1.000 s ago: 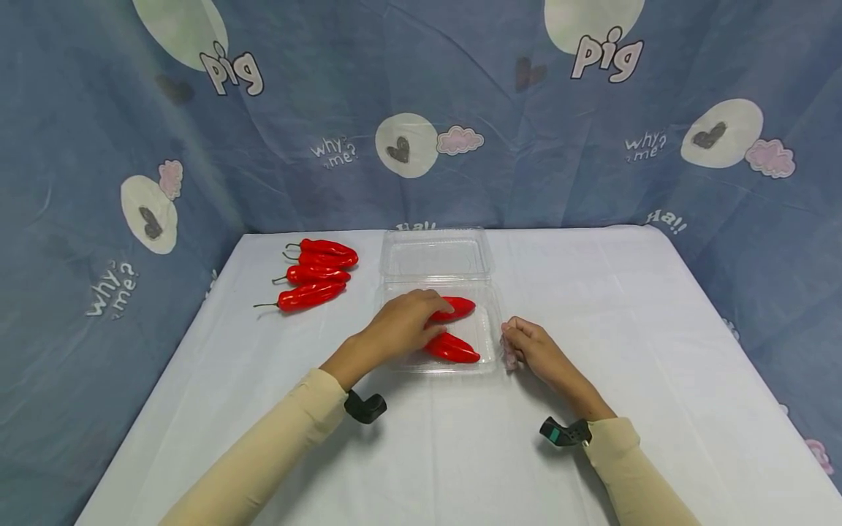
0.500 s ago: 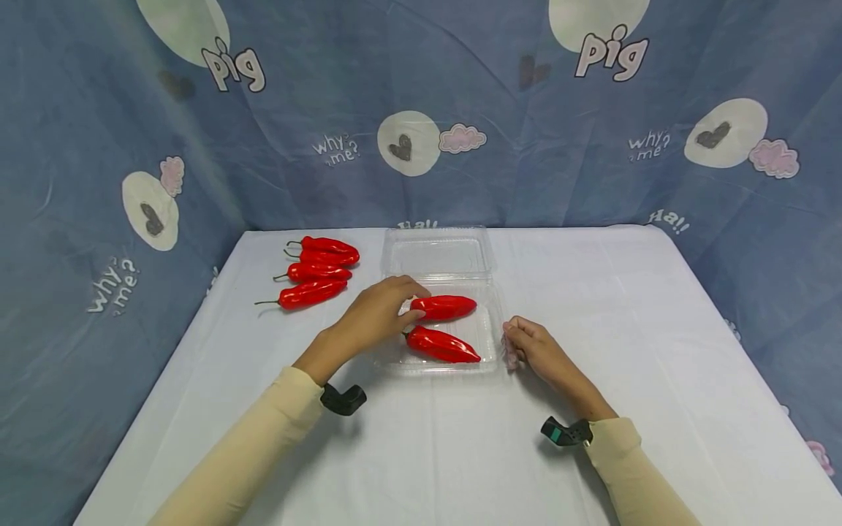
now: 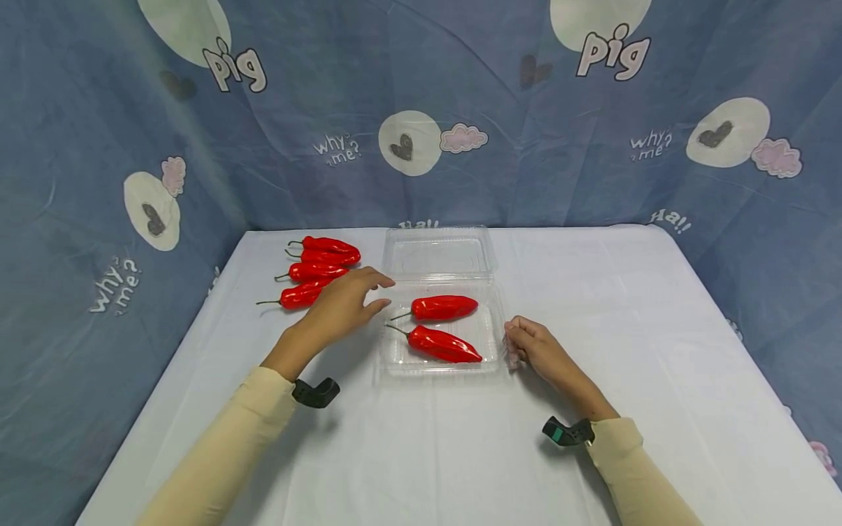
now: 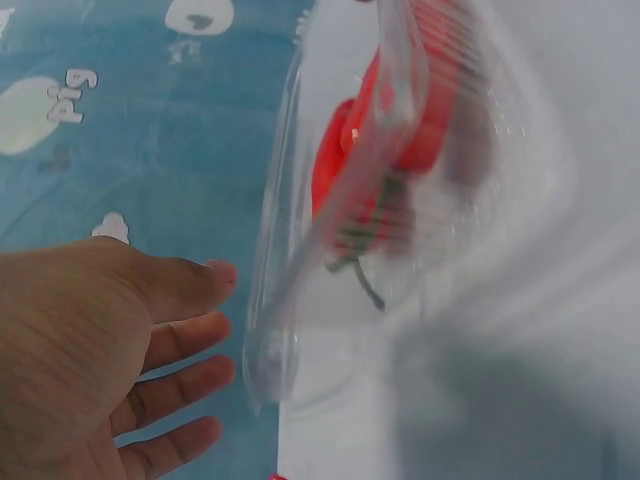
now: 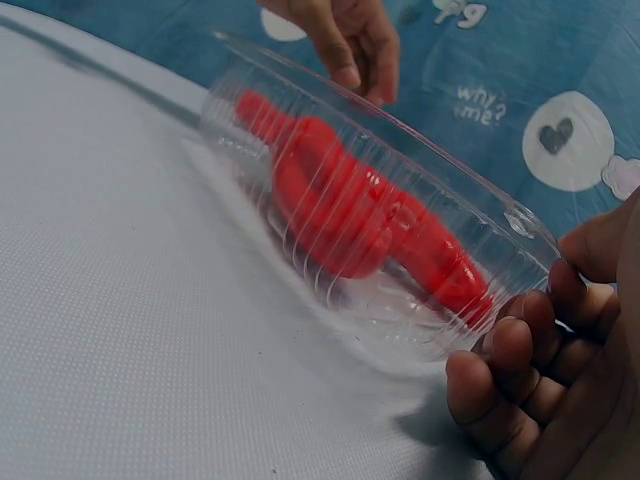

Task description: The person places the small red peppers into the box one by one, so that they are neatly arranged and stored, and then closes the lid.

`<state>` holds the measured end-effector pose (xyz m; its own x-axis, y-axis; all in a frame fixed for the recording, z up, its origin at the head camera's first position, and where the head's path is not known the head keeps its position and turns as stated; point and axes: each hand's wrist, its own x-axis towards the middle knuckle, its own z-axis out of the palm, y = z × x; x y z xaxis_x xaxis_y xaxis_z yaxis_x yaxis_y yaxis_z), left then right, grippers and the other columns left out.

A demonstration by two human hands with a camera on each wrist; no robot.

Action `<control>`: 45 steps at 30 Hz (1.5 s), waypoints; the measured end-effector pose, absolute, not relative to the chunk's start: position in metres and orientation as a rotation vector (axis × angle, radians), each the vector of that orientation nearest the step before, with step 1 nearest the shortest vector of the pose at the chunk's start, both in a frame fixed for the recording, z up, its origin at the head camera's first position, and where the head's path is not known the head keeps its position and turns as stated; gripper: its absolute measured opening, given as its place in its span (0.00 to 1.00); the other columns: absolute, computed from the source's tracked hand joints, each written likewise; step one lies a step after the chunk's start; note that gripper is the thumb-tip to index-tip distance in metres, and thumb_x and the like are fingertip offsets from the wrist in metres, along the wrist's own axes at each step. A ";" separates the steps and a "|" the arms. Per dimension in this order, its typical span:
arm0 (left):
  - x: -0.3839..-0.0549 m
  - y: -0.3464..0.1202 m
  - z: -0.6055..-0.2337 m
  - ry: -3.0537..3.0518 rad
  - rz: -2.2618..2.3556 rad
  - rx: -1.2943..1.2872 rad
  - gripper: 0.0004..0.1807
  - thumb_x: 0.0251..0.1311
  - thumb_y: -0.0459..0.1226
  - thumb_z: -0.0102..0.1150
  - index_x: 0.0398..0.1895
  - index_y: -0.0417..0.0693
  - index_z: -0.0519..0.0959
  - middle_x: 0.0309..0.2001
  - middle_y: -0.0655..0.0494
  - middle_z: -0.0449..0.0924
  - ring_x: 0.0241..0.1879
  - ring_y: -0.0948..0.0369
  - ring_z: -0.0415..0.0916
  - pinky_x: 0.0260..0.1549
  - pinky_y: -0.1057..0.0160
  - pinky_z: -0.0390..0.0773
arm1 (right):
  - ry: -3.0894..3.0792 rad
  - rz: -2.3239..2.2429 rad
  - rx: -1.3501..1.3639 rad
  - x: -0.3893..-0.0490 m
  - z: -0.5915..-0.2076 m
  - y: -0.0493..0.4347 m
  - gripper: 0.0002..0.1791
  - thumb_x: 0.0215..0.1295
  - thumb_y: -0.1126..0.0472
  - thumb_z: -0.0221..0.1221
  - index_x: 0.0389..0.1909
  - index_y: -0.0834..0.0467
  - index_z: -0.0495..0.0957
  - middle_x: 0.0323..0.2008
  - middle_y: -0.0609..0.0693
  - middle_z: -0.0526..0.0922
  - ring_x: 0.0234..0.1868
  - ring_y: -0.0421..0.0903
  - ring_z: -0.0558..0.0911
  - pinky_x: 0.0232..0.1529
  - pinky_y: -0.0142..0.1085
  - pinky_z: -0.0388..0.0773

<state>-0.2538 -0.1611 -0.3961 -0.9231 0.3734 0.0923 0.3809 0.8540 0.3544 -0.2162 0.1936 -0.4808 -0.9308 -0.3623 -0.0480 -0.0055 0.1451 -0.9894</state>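
Observation:
A clear plastic clamshell container [image 3: 434, 367] lies on the table in the head view, its lid [image 3: 437, 256] folded back. Two red peppers lie inside: a rear one [image 3: 444, 307] and a front one [image 3: 446, 345], stems pointing left. My left hand [image 3: 342, 307] is in the air left of the container, thumb and fingers spread with nothing between them. My right hand [image 3: 536, 351] pinches the container's right rim, as the right wrist view shows, where its fingers [image 5: 510, 340] are at the corner.
Several more red peppers [image 3: 319, 272] lie in a group at the table's back left; the left hand partly covers the front one [image 3: 299, 296]. A white cloth [image 3: 421, 453] covers the table. Behind it hangs a blue printed curtain [image 3: 513, 183].
My left hand has let go of the rear pepper in the container and drawn back left, baring both stems. The right hand stays at the rim.

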 end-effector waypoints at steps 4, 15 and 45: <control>-0.256 -0.173 -0.399 -3.003 -0.571 -0.586 0.22 0.62 0.40 0.69 0.59 0.51 0.81 0.56 0.52 0.81 0.54 0.50 0.79 0.54 0.48 0.79 | 2.157 -1.856 -0.360 -0.217 -0.481 0.193 0.19 0.81 0.58 0.45 0.30 0.67 0.64 0.25 0.49 0.69 0.24 0.40 0.72 0.26 0.31 0.68; -0.259 -0.213 -0.405 -2.973 -0.504 -0.511 0.22 0.61 0.39 0.70 0.59 0.47 0.80 0.60 0.48 0.79 0.61 0.49 0.74 0.59 0.44 0.75 | 2.161 -1.850 -0.359 -0.217 -0.480 0.194 0.18 0.81 0.58 0.45 0.31 0.66 0.65 0.25 0.48 0.69 0.24 0.40 0.71 0.26 0.31 0.68; -0.280 -0.268 -0.422 -3.090 -0.443 -0.297 0.25 0.64 0.38 0.66 0.62 0.39 0.76 0.61 0.38 0.75 0.63 0.40 0.68 0.59 0.35 0.72 | 2.151 -1.854 -0.376 -0.217 -0.481 0.196 0.20 0.81 0.57 0.44 0.32 0.69 0.66 0.25 0.50 0.70 0.24 0.41 0.71 0.26 0.30 0.67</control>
